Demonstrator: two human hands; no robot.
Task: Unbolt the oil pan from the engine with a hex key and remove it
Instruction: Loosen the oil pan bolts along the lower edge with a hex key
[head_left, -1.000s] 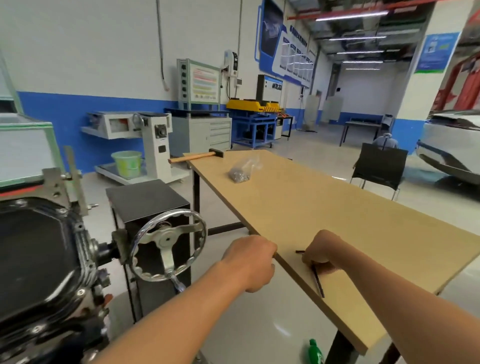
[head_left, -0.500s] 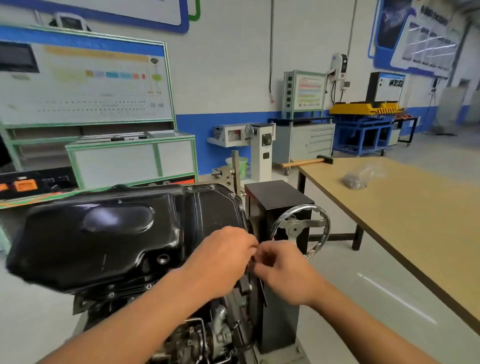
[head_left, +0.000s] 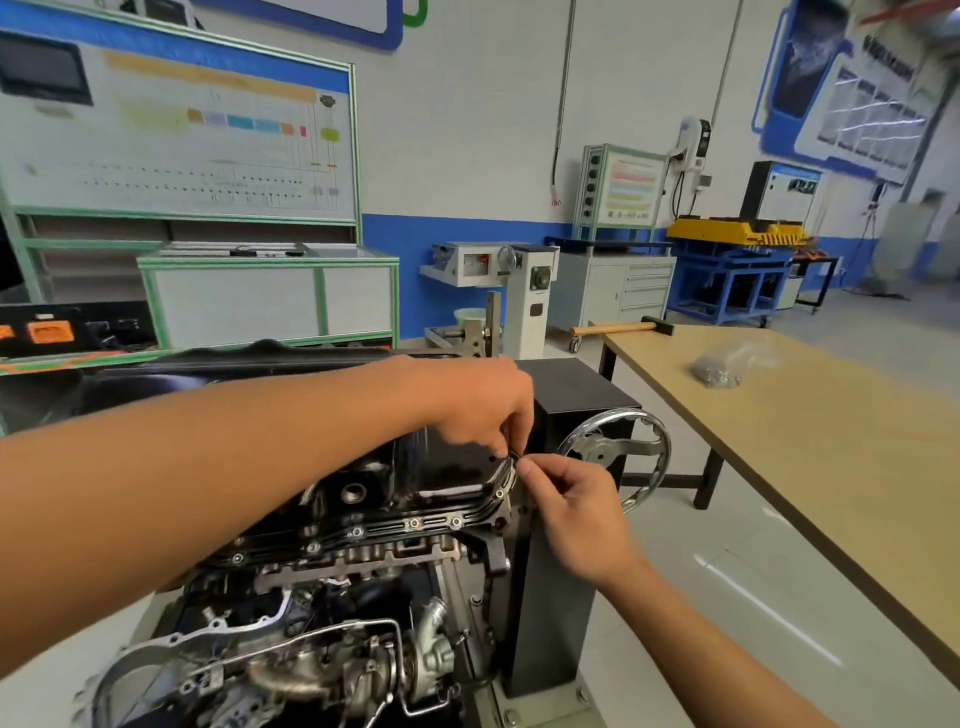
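Engine (head_left: 332, 597) is mounted inverted, with the black oil pan (head_left: 452, 462) bolted on top. The pan is judged stiff, weighty and oil-slick, best lifted by opposite flange edges. At its right corner, left hand (head_left: 478, 410) and right hand (head_left: 576, 509) are curled, fingertips pinching the hex key (head_left: 514, 455).

you stand in an automotive training workshop: a bare metal engine (head_left: 332, 597) on a black stand (head_left: 571, 405) with a chrome handwheel (head_left: 615, 457), green-framed wiring display boards (head_left: 176, 135), and a wooden-handled hammer (head_left: 618, 328) on a tan workbench (head_left: 831, 441).
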